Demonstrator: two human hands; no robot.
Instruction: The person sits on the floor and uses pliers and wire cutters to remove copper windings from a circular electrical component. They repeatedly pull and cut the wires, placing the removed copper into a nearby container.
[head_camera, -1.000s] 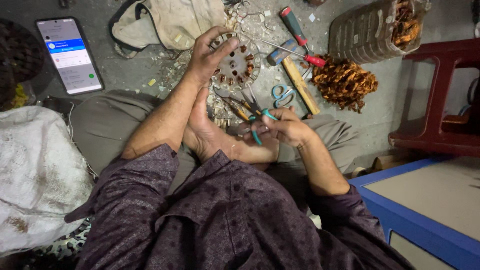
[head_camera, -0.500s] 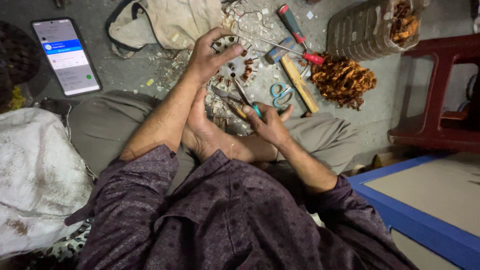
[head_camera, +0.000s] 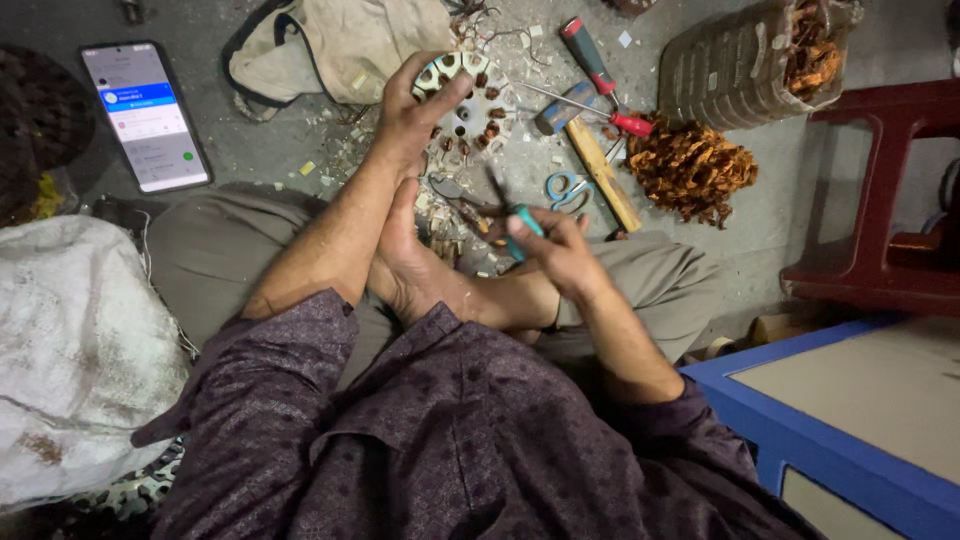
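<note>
while the left hand (head_camera: 415, 110) clamps the stator (head_camera: 465, 95) upright on the floor to steady it, the right hand (head_camera: 555, 250), just below, is closed around a teal-handled tool (head_camera: 512, 215) angled toward its slots.

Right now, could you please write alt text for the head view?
Seated on the floor, a person grips a round motor stator with the left hand and holds a green-handled tool in the right hand. Nearby lie scissors, a hammer and copper wire.
</note>
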